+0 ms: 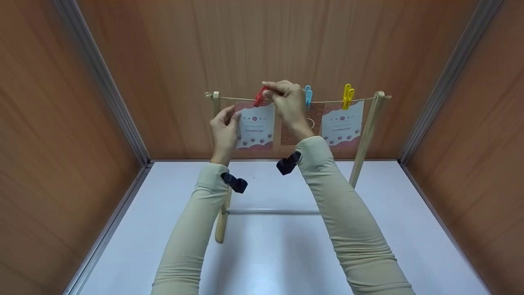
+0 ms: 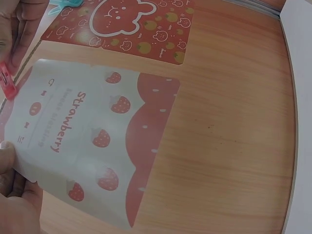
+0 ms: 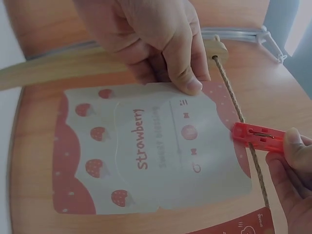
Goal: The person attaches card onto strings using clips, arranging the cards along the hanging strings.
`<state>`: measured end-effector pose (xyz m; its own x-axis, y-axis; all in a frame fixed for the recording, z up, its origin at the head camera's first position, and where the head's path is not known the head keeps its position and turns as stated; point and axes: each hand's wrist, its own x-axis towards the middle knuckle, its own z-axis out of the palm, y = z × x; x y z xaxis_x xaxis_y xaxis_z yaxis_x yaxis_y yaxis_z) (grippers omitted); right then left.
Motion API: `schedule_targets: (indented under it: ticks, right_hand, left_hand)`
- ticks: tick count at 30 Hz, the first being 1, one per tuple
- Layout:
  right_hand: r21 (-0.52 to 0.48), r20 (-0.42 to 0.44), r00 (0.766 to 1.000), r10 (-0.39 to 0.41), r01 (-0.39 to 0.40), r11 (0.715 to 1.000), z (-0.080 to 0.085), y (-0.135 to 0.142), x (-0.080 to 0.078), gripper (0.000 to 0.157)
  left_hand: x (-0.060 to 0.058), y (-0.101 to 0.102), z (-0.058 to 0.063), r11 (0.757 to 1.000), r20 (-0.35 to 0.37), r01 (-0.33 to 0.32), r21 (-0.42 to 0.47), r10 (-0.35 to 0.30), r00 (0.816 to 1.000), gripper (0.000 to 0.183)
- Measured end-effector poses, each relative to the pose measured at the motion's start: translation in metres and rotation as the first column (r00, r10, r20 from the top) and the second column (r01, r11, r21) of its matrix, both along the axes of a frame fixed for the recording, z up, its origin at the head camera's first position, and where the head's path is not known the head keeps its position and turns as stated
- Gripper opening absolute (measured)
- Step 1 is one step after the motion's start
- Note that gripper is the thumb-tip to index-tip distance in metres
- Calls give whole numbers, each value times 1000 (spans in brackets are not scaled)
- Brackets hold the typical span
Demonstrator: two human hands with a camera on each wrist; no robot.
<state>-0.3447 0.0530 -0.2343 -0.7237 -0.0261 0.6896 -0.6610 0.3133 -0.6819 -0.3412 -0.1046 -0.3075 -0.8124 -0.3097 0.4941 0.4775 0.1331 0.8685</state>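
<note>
My left hand (image 1: 224,131) pinches the left edge of a white and pink strawberry card (image 1: 256,127) between thumb and fingers. The card's top edge lies at a thin twine line (image 3: 226,87). Over that edge, my right hand (image 1: 290,106) pinches the handle end of a red clothespin (image 3: 258,137). Its jaws overlap the twine and the card's edge in the right wrist view. A red card with a cartoon animal face (image 2: 146,48) hangs beside it under a light blue clothespin (image 1: 308,97). Farther right, a yellow clothespin (image 1: 348,97) holds another strawberry card (image 1: 342,125).
The twine runs between two wooden posts (image 1: 364,143) of a stand on a white tabletop (image 1: 262,254). A wood-grain panel (image 1: 262,45) rises close behind the cards, and similar side walls (image 1: 475,135) with metal corner rails flank the space.
</note>
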Motion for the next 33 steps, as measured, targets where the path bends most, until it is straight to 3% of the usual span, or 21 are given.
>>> schedule_targets:
  ticks: [16, 23, 33]
  right_hand:
    - [185, 36, 999, -5, -2, 983, 2, -5, 0, 27]
    - [204, 94, 995, 20, -39, 978, 2, -5, 1, 32]
    - [245, 153, 987, 40, -77, 966, 0, -2, 0, 39]
  left_hand:
    - [1, 1, 2, 1000, 27, 31, -2, -31, 999, 26]
    - [0, 0, 0, 999, 49, 31, -12, -31, 998, 28]
    - [0, -3, -2, 999, 4, 37, -27, -37, 999, 29]
